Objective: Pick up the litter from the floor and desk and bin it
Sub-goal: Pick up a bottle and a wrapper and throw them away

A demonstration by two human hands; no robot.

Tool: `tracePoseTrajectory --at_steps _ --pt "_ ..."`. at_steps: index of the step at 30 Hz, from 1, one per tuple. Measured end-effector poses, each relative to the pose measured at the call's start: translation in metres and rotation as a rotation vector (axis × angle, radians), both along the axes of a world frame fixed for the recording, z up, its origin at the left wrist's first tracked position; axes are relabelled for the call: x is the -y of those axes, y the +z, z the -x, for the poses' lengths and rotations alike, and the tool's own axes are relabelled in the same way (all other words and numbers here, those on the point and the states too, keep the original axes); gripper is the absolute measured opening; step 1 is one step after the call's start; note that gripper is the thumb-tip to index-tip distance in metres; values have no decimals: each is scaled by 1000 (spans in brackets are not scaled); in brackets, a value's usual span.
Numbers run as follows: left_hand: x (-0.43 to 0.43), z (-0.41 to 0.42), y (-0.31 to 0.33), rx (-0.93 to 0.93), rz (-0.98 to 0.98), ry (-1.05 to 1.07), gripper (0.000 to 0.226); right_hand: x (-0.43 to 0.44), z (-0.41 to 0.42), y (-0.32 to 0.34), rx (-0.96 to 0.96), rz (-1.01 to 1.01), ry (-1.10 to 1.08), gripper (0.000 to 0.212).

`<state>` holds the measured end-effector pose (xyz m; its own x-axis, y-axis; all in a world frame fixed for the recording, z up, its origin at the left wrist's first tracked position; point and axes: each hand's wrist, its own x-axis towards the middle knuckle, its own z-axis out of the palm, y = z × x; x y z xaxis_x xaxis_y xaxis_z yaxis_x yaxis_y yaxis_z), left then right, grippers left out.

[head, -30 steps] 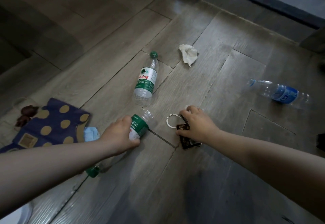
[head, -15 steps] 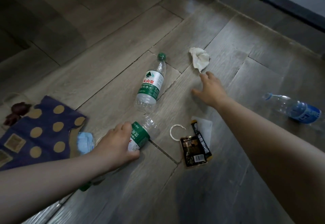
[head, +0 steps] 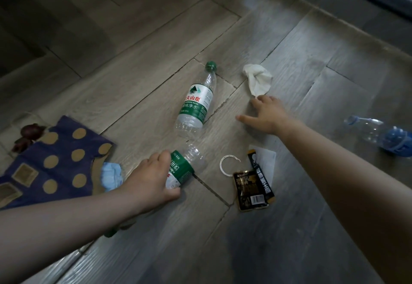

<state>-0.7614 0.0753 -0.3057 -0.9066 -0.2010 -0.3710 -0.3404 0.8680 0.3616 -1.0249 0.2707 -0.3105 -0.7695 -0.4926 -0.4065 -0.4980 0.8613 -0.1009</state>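
Grey wood-grain floor [head: 138,78], dimly lit and strewn with litter. Near the middle, lying on its side, a clear water bottle [head: 196,103] with a green label. Just right of its neck, a crumpled white tissue [head: 257,79]. Lower down, close together: a thin white plastic ring [head: 227,164], a black snack wrapper [head: 252,189], a black sachet [head: 260,175] overlapping it, and a white paper slip [head: 266,156] beneath.

At left, a flattened navy bag [head: 55,163] with gold dots. At its edge a crumpled pale blue item [head: 111,175], hard to identify. Beyond it a reddish-brown object [head: 31,133], too dim to name. At the right edge, a blue-labelled bottle [head: 383,135], partly cut off.

Left hand [head: 151,181] curled around a second green-labelled bottle [head: 185,167] lying on the floor, with much of its body hidden under hand and forearm.

Right hand [head: 266,114] open, fingers spread, palm down, between tissue and wrapper. One fingertip [head: 256,100] at the tissue's lower corner, actual contact unclear.
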Motion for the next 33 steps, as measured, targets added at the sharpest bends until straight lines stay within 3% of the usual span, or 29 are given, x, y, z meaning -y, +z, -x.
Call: tracePoseTrajectory --at_steps 11,17,23,26,33 --pt "2 2 6 74 -13 -16 65 -58 -107 45 231 21 50 73" --pt "2 3 10 108 -23 -2 70 -72 -140 51 191 76 -115 71" --pt "1 3 10 109 -4 -14 72 -78 -140 46 314 -24 -182 144" --pt "1 3 9 109 -2 -11 73 -72 -146 31 295 -6 -212 154" --pt "2 3 6 96 -3 -9 71 -45 -155 9 161 -29 -281 154"
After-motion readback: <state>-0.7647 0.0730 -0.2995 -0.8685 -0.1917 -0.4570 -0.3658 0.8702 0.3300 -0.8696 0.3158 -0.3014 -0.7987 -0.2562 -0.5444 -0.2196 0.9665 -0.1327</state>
